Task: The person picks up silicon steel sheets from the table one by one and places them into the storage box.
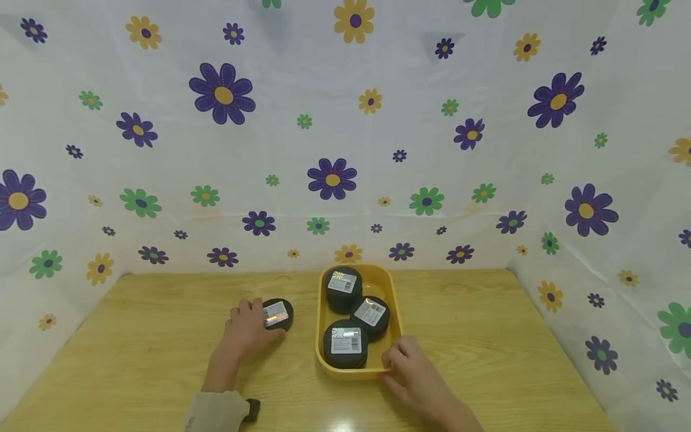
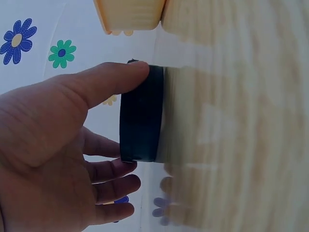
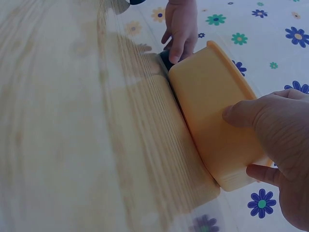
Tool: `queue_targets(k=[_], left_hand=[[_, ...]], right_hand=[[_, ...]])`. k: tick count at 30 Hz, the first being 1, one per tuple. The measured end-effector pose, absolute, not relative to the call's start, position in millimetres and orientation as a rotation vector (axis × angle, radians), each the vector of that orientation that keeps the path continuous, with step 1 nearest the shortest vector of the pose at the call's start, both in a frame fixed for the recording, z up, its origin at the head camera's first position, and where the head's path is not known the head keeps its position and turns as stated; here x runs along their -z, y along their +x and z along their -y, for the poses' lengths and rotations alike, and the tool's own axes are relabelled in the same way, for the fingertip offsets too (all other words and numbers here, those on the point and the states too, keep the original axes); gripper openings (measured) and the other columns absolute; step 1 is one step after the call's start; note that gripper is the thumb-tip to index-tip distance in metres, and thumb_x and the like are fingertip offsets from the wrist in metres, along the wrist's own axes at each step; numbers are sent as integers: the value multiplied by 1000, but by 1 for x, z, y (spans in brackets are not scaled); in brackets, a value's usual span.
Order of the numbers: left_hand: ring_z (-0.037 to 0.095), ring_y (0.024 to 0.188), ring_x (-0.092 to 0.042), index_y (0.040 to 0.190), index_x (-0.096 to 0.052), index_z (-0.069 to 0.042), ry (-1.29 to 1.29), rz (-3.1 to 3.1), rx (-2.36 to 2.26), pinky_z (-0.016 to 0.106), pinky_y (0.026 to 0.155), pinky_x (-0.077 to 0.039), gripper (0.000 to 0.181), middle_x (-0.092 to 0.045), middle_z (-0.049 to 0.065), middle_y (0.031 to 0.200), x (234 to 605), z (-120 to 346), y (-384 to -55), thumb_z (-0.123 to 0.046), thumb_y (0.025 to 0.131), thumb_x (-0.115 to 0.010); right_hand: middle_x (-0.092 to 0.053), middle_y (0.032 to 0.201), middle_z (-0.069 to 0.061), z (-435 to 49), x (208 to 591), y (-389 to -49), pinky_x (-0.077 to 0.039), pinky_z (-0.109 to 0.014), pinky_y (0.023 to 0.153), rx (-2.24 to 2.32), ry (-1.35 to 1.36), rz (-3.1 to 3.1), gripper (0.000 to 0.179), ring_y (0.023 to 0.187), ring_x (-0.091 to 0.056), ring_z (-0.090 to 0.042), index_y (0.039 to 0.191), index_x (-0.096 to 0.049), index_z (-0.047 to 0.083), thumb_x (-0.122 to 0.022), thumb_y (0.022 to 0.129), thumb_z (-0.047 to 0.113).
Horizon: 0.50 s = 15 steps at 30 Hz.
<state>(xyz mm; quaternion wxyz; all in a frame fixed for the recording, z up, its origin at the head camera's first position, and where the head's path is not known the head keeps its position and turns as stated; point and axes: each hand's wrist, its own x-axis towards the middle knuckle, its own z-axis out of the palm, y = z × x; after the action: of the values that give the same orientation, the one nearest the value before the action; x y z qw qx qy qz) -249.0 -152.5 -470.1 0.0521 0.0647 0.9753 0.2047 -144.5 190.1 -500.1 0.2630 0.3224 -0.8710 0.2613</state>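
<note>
A flat black round container (image 1: 278,315) with a silvery label on top lies on the table, left of a yellow tray (image 1: 397,300). My left hand (image 1: 246,327) grips it by the sides. In the left wrist view the thumb (image 2: 116,77) lies on one edge of the container (image 2: 141,113) and fingers touch the opposite edge. My right hand (image 1: 415,375) holds the tray's near right corner; in the right wrist view its thumb (image 3: 241,113) presses the tray's outer wall (image 3: 212,106). Part of the right fingers is hidden there.
Inside the tray stand several similar black containers in three groups: at the back left (image 1: 344,288), on the right (image 1: 370,318) and at the front left (image 1: 345,345). The wooden table (image 1: 475,324) meets a flower-printed white cloth (image 1: 291,150) at the back and sides.
</note>
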Motion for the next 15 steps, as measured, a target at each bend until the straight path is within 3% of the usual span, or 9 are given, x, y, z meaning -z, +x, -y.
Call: queue_targets(k=[9,15], left_hand=[[46,105,-44,128,-45,17,216,-2954,-560,61,87,-44,86,-45,32,115,470,149,-246,-42,75,-79],[52,123,-39,145,-30,14,276,-2895,-648,67,97,-37,94,-39,37,138,470,149,-246,-31,79,-79]], right_hand=[[-44,93,9,-190,499,-144,-45,-22,75,-720,852,2388,34,89,-44,-7,89,-57,17,-85,72,10],[-44,92,9,-190,499,-144,-45,-23,74,-706,856,2371,36,89,-44,-7,89,-56,18,-85,70,9]])
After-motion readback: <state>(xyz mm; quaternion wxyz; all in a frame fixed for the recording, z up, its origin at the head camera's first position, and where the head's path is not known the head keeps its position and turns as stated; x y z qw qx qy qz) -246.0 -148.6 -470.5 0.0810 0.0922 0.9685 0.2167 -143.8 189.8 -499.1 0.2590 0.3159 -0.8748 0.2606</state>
